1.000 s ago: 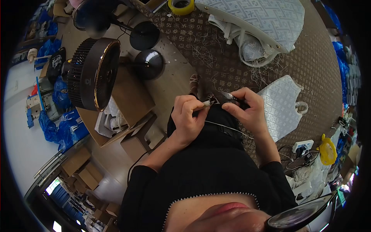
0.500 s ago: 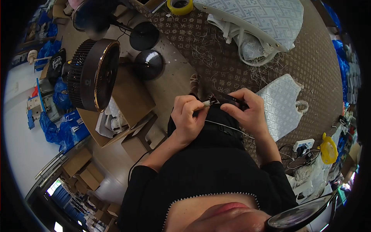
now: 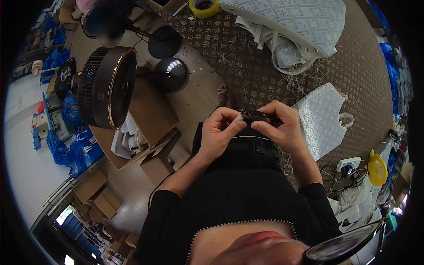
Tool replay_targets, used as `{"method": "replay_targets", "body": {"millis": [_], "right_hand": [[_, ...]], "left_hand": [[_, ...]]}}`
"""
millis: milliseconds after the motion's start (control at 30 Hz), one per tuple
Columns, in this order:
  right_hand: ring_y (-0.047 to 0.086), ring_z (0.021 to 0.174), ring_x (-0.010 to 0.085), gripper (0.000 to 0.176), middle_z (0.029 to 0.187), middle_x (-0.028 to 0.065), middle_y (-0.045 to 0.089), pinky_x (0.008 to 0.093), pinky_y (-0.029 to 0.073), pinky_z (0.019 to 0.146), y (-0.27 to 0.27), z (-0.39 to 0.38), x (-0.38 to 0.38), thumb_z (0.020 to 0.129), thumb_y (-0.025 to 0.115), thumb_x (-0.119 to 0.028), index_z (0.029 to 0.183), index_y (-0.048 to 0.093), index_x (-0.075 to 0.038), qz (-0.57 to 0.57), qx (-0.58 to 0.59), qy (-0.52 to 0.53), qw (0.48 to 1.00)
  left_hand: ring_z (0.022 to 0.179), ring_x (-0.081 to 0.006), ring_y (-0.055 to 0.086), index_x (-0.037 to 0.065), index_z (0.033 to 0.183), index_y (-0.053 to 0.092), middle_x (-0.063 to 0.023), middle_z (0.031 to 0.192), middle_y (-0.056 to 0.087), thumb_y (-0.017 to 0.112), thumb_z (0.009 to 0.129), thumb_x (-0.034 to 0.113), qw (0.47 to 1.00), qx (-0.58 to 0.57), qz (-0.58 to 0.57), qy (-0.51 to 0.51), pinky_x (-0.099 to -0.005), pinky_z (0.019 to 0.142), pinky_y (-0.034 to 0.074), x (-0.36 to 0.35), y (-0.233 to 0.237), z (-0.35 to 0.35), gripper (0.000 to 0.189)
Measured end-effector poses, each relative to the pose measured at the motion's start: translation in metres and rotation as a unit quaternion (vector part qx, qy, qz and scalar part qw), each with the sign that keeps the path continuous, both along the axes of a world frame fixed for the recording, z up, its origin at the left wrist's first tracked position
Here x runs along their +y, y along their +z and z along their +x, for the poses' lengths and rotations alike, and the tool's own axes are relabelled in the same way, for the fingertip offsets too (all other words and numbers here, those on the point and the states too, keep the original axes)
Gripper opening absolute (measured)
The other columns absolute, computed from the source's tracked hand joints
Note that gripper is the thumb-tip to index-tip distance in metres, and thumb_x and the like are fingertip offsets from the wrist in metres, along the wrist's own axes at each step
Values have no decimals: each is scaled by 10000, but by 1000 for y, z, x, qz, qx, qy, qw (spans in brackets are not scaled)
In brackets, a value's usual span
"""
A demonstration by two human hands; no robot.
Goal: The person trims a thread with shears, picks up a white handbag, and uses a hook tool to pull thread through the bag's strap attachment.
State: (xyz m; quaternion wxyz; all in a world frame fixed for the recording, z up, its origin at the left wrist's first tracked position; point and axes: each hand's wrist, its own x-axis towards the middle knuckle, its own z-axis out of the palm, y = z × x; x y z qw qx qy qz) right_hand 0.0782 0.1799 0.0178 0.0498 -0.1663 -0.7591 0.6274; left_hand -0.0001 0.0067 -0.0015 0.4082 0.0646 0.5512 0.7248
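Observation:
My left hand is closed in a pinch on the end of a thin white cord, part of which crosses my lap. The pinched tip is small and pale. My right hand grips dark scissors, their blades pointing left to the cord's tip; the handles are mostly hidden by my fingers. Both hands meet above my black-clothed lap. To the right of my right hand, a pale grey patterned bag panel with a small loop handle lies on the patterned carpet.
A larger pale patterned bag with straps lies ahead, near yellow tape and loose threads. At left stand a dark fan and a cardboard box. A power strip and a yellow object are at right.
The scissors have swung level and their blades now look closer together at the cord's tip. My left fingers have shifted slightly right and straightened into a pinch.

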Motion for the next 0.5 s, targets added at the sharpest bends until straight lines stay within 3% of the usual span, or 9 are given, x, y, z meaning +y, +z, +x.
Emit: {"method": "replay_targets", "body": {"millis": [367, 500], "right_hand": [[506, 556, 94, 256, 679, 28, 584, 226, 414, 513, 0, -3, -1, 678, 784, -164, 825, 622, -32, 29, -14, -8, 999], [510, 560, 92, 254, 678, 31, 587, 226, 416, 513, 2, -3, -1, 679, 782, -159, 824, 621, -27, 29, -3, -17, 999]], "left_hand": [[731, -19, 515, 27, 984, 571, 19, 847, 589, 657, 838, 110, 1000, -11, 8, -1, -155, 641, 418, -1, 1, 1, 189], [671, -17, 510, 26, 978, 580, 11, 808, 600, 640, 855, 156, 1000, -8, -7, -12, -147, 573, 411, -4, -5, 1, 189]]}}
